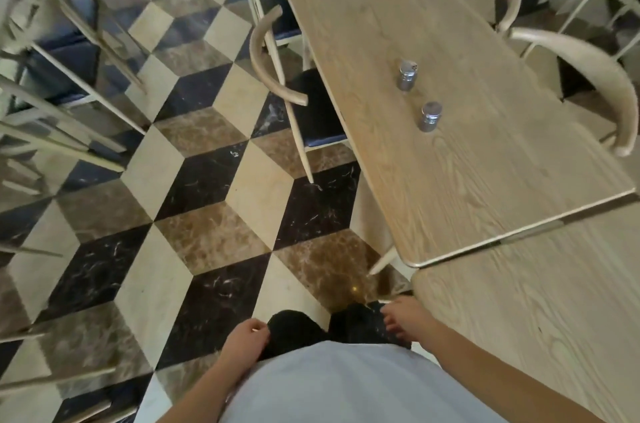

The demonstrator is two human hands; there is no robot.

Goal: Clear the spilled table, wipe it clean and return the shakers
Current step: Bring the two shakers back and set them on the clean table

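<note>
Two small metal shakers stand upright on a light wooden table (467, 180) ahead and to the right: the farther shaker (407, 74) shows holes in its lid, and the nearer shaker (429, 116) sits a short way in front of it. Both hands hang low by my body, far from the shakers. My left hand (246, 336) has its fingers loosely curled and holds nothing. Near the corner of a closer table, my right hand (408, 318) is relaxed and also holds nothing.
A second wooden table (540, 312) butts against the first at the lower right. Pale curved-back chairs stand on both sides: one chair (277, 76) on the left, another chair (595, 76) on the right. More chairs stand at the far left. The patterned floor (194, 222) lies between.
</note>
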